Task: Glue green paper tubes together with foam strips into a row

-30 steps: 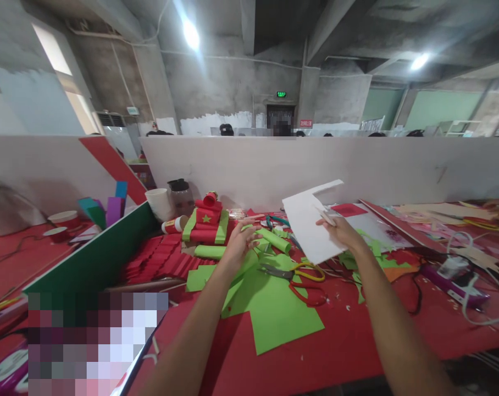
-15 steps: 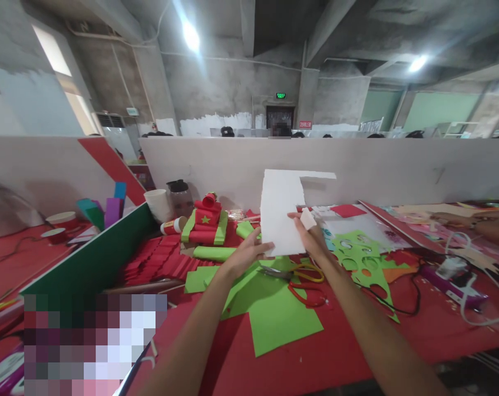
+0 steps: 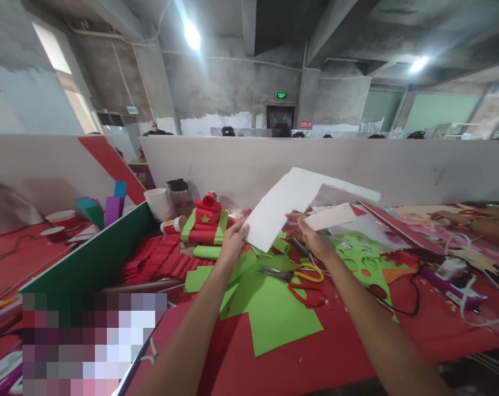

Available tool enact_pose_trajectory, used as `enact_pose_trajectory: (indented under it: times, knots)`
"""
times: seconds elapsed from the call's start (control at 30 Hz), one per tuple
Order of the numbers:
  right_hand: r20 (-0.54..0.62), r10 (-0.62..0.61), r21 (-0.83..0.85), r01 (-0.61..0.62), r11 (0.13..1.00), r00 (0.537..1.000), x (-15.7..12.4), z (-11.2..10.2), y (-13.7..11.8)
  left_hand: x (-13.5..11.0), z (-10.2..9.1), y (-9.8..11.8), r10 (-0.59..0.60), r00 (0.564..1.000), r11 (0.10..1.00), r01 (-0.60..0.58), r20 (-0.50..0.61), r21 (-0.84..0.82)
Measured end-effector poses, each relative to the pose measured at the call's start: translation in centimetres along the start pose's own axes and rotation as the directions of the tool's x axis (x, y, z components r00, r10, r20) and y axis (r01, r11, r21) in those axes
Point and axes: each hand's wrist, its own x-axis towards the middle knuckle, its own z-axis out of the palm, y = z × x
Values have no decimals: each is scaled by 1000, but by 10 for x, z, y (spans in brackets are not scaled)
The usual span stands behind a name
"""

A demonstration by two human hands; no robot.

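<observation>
My left hand (image 3: 234, 237) grips a white sheet (image 3: 276, 212) by its lower left corner, holding it tilted above the table. A long narrow arm of the sheet reaches to the right from its top. My right hand (image 3: 313, 236) is closed on a smaller white strip (image 3: 332, 216), with its fingertips close to the sheet's right edge; whether they touch it I cannot tell. Below the hands, yellow-and-red-handled scissors (image 3: 307, 273) lie on green sheets (image 3: 282, 324). Beyond my left hand stands a red and green piece with a star (image 3: 206, 219).
Red folded strips (image 3: 154, 261) are heaped at the left beside a green divider (image 3: 84, 253). A green sheet with cut-out holes (image 3: 362, 258) lies at the right, near a purple power strip (image 3: 453, 286) and cables. A white partition (image 3: 216, 159) bounds the table's back. Another person's hand (image 3: 443, 216) is at far right.
The white sheet has turned clockwise, its top swinging right. The small white strip now points to the right and shows more of its length. My left hand has shifted slightly left.
</observation>
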Motion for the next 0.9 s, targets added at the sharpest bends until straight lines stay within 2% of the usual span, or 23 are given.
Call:
enact_pose_trajectory:
  times: [0.17, 0.23, 0.33, 0.4, 0.53, 0.73, 0.9]
  knots:
    - [68, 34, -82, -29, 996, 997, -4, 10, -1, 4, -1, -3, 46, 998, 997, -44, -33, 69]
    - [17, 70, -116, -67, 991, 997, -2, 8, 2, 3, -1, -2, 56, 998, 996, -54, -29, 66]
    - [-159, 75, -85, -90, 992, 984, 5, -5, 10, 1, 1, 1, 50, 998, 998, -48, -42, 38]
    - [-308, 60, -37, -75, 997, 949, 11, -19, 17, -1, 2, 3, 37, 999, 999, -36, -38, 40]
    - [-508, 41, 48, -19, 999, 861, 20, -49, 27, -5, 5, 4, 13, 1000, 998, -13, 10, 63]
    - [-635, 71, 146, 29, 989, 769, 30, -76, 38, -9, 9, 5, -9, 999, 997, 6, 49, 73]
    - [-685, 86, 122, -2, 992, 724, 35, -95, 53, -10, 9, 6, 7, 996, 997, -13, 85, 74]
